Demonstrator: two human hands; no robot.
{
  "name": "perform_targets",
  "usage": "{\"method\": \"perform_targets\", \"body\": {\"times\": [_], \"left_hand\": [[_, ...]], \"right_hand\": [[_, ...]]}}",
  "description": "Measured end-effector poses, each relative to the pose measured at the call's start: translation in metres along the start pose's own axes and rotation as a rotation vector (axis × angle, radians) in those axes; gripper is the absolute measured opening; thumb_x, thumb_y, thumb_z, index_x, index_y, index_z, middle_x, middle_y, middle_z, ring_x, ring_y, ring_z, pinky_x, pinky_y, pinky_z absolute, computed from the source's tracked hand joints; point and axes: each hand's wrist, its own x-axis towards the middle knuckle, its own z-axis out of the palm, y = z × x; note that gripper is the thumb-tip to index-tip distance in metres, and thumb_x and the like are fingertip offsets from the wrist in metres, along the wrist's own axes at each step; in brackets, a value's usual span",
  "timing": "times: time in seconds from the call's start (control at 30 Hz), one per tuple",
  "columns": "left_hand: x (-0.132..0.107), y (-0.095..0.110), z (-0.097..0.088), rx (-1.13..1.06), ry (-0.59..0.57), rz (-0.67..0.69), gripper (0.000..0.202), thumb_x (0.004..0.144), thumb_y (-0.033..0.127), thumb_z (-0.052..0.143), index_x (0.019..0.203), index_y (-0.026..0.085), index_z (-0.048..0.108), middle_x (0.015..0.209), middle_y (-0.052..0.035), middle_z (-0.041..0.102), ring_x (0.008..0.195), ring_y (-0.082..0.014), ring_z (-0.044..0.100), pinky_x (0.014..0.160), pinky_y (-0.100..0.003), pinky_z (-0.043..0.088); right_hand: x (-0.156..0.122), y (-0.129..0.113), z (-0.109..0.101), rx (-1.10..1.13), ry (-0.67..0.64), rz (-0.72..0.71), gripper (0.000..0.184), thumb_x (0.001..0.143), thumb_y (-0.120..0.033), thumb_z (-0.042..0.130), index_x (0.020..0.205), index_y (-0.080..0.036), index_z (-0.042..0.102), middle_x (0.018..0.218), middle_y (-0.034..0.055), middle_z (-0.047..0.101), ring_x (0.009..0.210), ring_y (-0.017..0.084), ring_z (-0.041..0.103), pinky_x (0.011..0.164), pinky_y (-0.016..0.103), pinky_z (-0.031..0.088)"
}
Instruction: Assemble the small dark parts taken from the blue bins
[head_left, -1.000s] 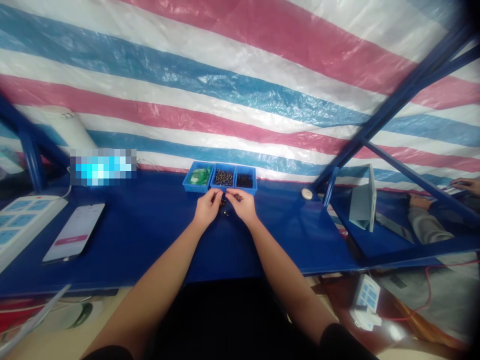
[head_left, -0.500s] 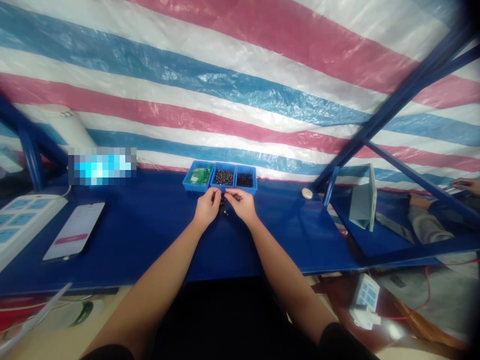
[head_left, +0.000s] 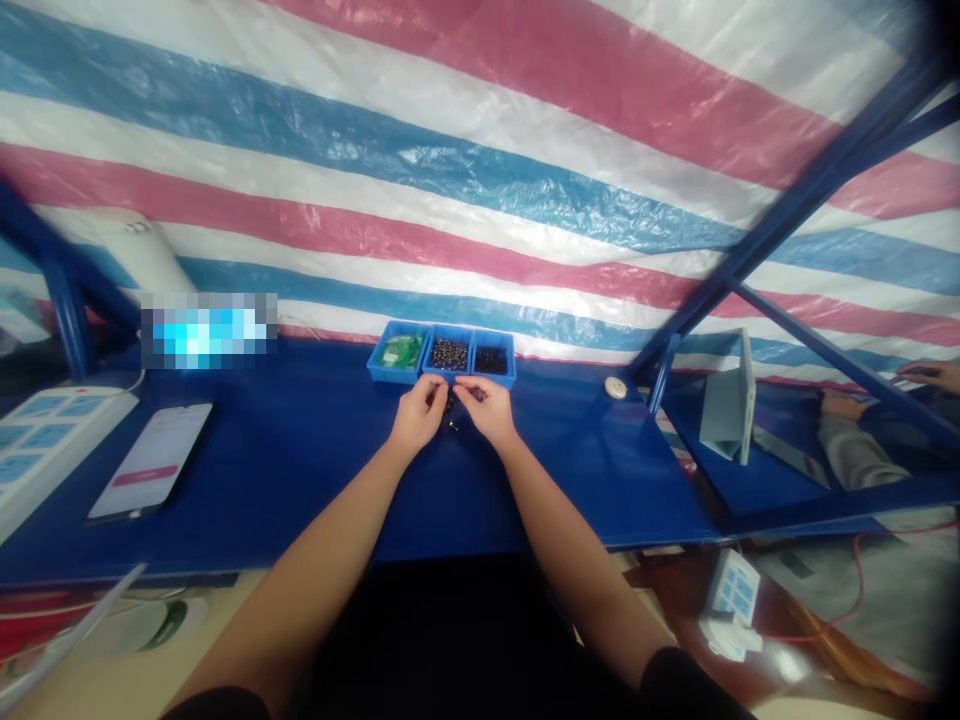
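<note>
My left hand (head_left: 417,413) and my right hand (head_left: 489,409) meet above the blue table (head_left: 300,470), just in front of three small blue bins (head_left: 442,356). Both hands are pinched on small dark parts held between them; what exactly they are is too small to tell. A few tiny dark pieces (head_left: 451,425) lie on the table under the fingers. The left bin holds green bags (head_left: 399,351), the middle bin dark beads (head_left: 449,353), the right bin darker small parts (head_left: 490,360).
A phone (head_left: 152,461) and a white power strip (head_left: 45,440) lie at the left. A small white round object (head_left: 616,387) sits right of the bins. Blue frame bars (head_left: 780,220) rise at the right, where another person's arm (head_left: 855,440) rests by a grey stand (head_left: 727,400).
Almost nothing differs; my fingers have shifted slightly while still pinched together over the same spot.
</note>
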Motion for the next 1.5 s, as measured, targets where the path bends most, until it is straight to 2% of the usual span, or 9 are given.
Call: {"method": "perform_targets", "body": {"times": [0.3, 0.57, 0.77, 1.13, 1.33, 1.5], "left_hand": [[0.001, -0.002, 0.000, 0.070, 0.024, -0.022, 0.031, 0.093, 0.046, 0.042, 0.089, 0.020, 0.059, 0.067, 0.0015, 0.062, 0.061, -0.0142, 0.059, 0.062, -0.025, 0.043], [0.000, -0.003, 0.000, -0.013, 0.012, -0.013, 0.028, 0.091, 0.041, 0.047, 0.107, 0.021, 0.057, 0.068, 0.0022, 0.062, 0.060, -0.0138, 0.059, 0.062, -0.025, 0.045], [0.001, -0.006, 0.001, 0.006, 0.013, -0.008, 0.028, 0.090, 0.044, 0.047, 0.099, 0.021, 0.061, 0.075, -0.0004, 0.066, 0.063, -0.0144, 0.061, 0.062, -0.025, 0.046], [0.002, -0.003, 0.000, 0.070, 0.015, -0.001, 0.033, 0.092, 0.048, 0.044, 0.087, 0.020, 0.063, 0.072, 0.0000, 0.066, 0.064, -0.0145, 0.060, 0.062, -0.024, 0.044], [0.002, -0.004, 0.001, 0.026, 0.011, -0.011, 0.032, 0.090, 0.048, 0.048, 0.102, 0.022, 0.062, 0.072, 0.0003, 0.066, 0.063, -0.0149, 0.061, 0.063, -0.025, 0.046], [0.002, -0.006, 0.002, 0.030, 0.008, -0.003, 0.031, 0.090, 0.048, 0.048, 0.096, 0.022, 0.064, 0.075, -0.0003, 0.068, 0.065, -0.0151, 0.063, 0.063, -0.025, 0.047]], "right_hand": [[-0.002, -0.001, 0.002, 0.004, -0.018, 0.000, 0.023, 0.078, -0.034, 0.066, 0.096, -0.021, 0.074, 0.097, 0.0041, 0.074, 0.075, 0.017, 0.067, 0.072, 0.029, 0.055], [-0.001, 0.001, 0.001, 0.014, 0.002, -0.014, 0.023, 0.079, -0.034, 0.066, 0.096, -0.020, 0.074, 0.096, 0.0045, 0.074, 0.077, 0.017, 0.067, 0.073, 0.029, 0.055], [-0.001, 0.002, 0.003, 0.020, -0.008, -0.008, 0.023, 0.078, -0.035, 0.066, 0.096, -0.021, 0.074, 0.094, 0.0044, 0.074, 0.076, 0.017, 0.067, 0.072, 0.029, 0.055], [0.000, 0.005, 0.002, 0.107, -0.032, 0.040, 0.026, 0.076, -0.038, 0.068, 0.093, -0.019, 0.074, 0.086, 0.0050, 0.073, 0.071, 0.017, 0.067, 0.070, 0.030, 0.055], [0.002, 0.010, 0.003, 0.140, -0.003, 0.059, 0.026, 0.075, -0.039, 0.069, 0.091, -0.019, 0.074, 0.087, 0.0052, 0.074, 0.074, 0.018, 0.068, 0.073, 0.031, 0.056], [0.003, 0.010, 0.002, 0.126, -0.029, 0.058, 0.026, 0.075, -0.039, 0.069, 0.090, -0.019, 0.074, 0.085, 0.0047, 0.074, 0.074, 0.018, 0.068, 0.074, 0.031, 0.056]]}}
